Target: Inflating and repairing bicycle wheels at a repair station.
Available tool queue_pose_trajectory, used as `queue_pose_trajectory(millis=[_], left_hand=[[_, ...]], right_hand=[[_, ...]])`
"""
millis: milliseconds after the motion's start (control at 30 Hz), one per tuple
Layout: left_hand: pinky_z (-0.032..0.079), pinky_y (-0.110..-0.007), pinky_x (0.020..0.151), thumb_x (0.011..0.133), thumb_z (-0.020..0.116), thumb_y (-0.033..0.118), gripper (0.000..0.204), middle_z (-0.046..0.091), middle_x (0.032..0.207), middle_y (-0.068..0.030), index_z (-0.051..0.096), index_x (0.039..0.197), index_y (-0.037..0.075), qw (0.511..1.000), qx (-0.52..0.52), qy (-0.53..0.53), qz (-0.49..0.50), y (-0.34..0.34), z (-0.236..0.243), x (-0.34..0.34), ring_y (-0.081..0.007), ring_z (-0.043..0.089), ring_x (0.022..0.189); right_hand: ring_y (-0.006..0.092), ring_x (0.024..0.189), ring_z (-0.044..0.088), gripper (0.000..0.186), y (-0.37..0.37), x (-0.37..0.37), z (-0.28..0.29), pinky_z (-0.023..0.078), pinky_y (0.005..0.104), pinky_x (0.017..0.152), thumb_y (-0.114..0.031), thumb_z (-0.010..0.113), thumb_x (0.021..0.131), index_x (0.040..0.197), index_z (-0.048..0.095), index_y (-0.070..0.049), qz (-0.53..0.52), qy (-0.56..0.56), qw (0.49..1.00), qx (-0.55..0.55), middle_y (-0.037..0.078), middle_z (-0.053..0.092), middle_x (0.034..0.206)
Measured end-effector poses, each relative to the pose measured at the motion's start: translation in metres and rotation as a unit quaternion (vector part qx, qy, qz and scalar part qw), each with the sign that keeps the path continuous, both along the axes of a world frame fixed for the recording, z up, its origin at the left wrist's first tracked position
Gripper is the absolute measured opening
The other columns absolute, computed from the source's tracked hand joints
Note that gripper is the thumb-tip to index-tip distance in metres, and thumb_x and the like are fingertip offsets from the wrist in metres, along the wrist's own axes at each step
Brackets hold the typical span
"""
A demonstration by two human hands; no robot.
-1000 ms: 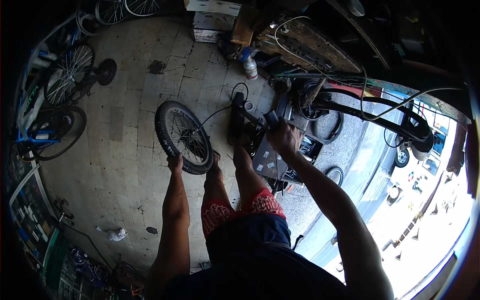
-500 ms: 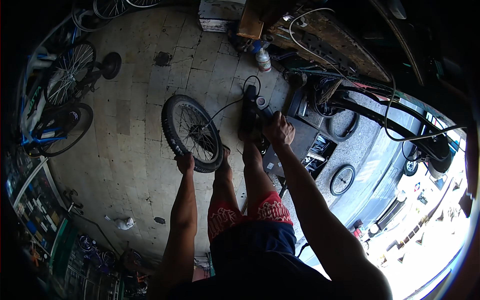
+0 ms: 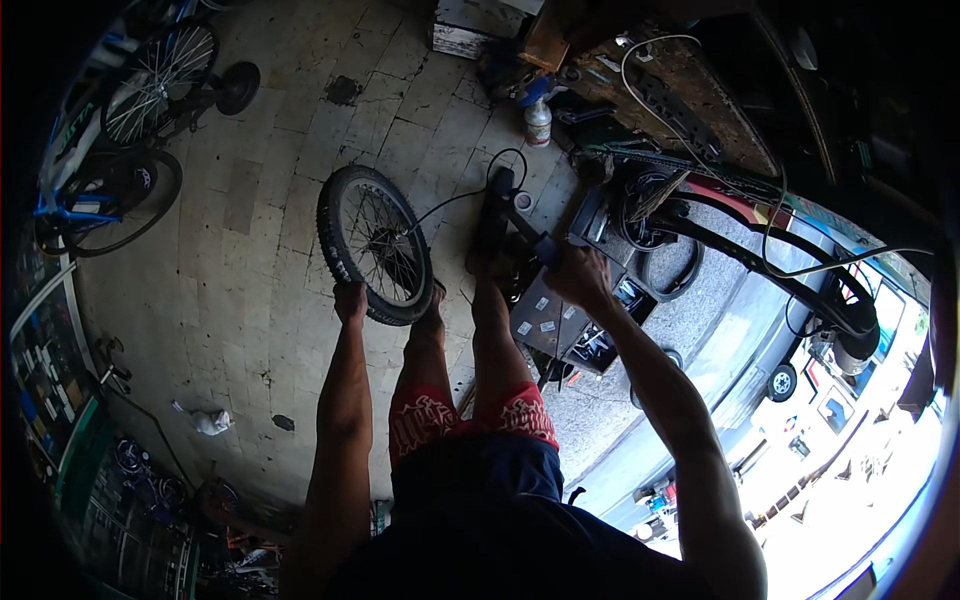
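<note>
The bicycle wheel [image 3: 382, 243] stands tilted just beyond your left hand [image 3: 350, 300], which is wrapped around the near edge of its knobby tyre [image 3: 331, 225]. Your right hand [image 3: 580, 278] is curled around the dark handle [image 3: 547, 250] of the floor pump [image 3: 490, 222], whose body stands ahead and between your hands. A thin hose [image 3: 445, 207] runs from pump to wheel, so hooking up looks done; pumping appears to be the step in hand. How much air is left to add you cannot tell, as the round gauge [image 3: 523, 202] is too small to read. Just nearer than your right hand sits a dark toolbox [image 3: 545, 315]; a spray bottle [image 3: 538, 125] stands well beyond it.
</note>
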State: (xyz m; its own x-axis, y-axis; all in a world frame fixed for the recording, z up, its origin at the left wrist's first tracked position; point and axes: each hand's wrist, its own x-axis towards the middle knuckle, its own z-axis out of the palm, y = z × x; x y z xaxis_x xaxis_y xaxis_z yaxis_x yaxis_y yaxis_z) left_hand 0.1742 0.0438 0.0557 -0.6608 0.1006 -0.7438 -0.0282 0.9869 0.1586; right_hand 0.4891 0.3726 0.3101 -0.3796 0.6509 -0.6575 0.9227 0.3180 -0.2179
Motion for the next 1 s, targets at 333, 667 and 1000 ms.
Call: queue_pose_trajectory(millis=[333, 667, 1000], left_hand=[[0.053, -0.039, 0.074, 0.079, 0.070, 0.036, 0.046, 0.070, 0.091, -0.0139, 0.067, 0.105, -0.001, 1.000, 0.000, -0.014, -0.006, 0.010, 0.003, 0.001, -0.0296, 0.067, 0.082], [0.053, -0.037, 0.075, 0.078, 0.071, 0.034, 0.046, 0.070, 0.093, -0.0129, 0.067, 0.107, -0.001, 1.000, -0.014, -0.004, -0.004, 0.020, 0.008, 0.021, -0.0275, 0.066, 0.083], [0.053, -0.036, 0.076, 0.078, 0.073, 0.032, 0.046, 0.070, 0.095, -0.0119, 0.066, 0.110, -0.001, 1.000, -0.026, 0.010, -0.005, 0.006, 0.000, 0.027, -0.0254, 0.066, 0.084]], right_hand=[[0.0205, 0.034, 0.046, 0.006, 0.009, 0.002, 0.098, 0.035, 0.0345, 0.034, -0.010, 0.062, 0.073, 0.077, 0.062, -0.006, -0.014, 0.061, 0.989, 0.131, 0.008, 0.061, 0.054], [0.0396, 0.068, 0.068, 0.025, 0.005, -0.012, -0.025, 0.052, 0.0496, 0.064, -0.027, 0.064, 0.082, 0.093, 0.058, -0.005, -0.179, -0.035, 0.975, 0.125, 0.018, 0.072, 0.084], [0.0411, 0.076, 0.069, 0.032, 0.005, -0.014, -0.120, 0.053, 0.0506, 0.070, -0.033, 0.066, 0.083, 0.097, 0.060, -0.004, -0.176, -0.032, 0.964, 0.196, 0.018, 0.072, 0.086]])
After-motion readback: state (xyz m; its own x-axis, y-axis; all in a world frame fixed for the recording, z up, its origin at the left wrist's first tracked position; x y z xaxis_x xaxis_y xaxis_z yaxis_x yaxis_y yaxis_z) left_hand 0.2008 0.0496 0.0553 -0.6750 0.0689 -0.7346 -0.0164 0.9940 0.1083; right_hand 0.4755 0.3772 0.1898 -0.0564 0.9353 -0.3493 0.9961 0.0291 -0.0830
